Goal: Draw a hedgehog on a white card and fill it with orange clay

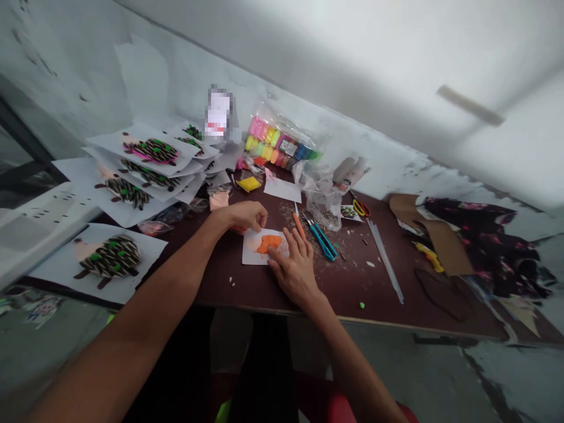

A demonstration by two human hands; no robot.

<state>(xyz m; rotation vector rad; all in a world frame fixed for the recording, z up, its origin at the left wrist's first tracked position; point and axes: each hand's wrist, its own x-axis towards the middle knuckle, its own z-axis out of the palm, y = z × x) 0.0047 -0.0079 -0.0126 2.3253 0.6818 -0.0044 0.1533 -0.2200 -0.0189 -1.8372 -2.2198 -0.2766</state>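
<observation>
A small white paper (252, 257) lies on the dark table in front of me, with orange clay (269, 243) spread over part of a drawn figure. My right hand (294, 265) rests on the paper's right side, fingers apart, its thumb touching the clay's lower edge. At the upper left edge of the paper, my left hand (252, 216) is closed with fingertips bent together; whatever they hold is hidden. Some orange material shows just beneath that hand. Right of my right hand are a craft knife with an orange handle (298, 225) and teal-handled snips (324, 241).
Finished hedgehog pictures (112, 258) are spread and stacked at the left. A bag of coloured clay (282, 141) leans on the wall near a blurred phone (219, 111). Further right are scissors (362, 207), glue sticks (386, 261), a yellow glue gun (428, 256) and dark cloth (489, 241).
</observation>
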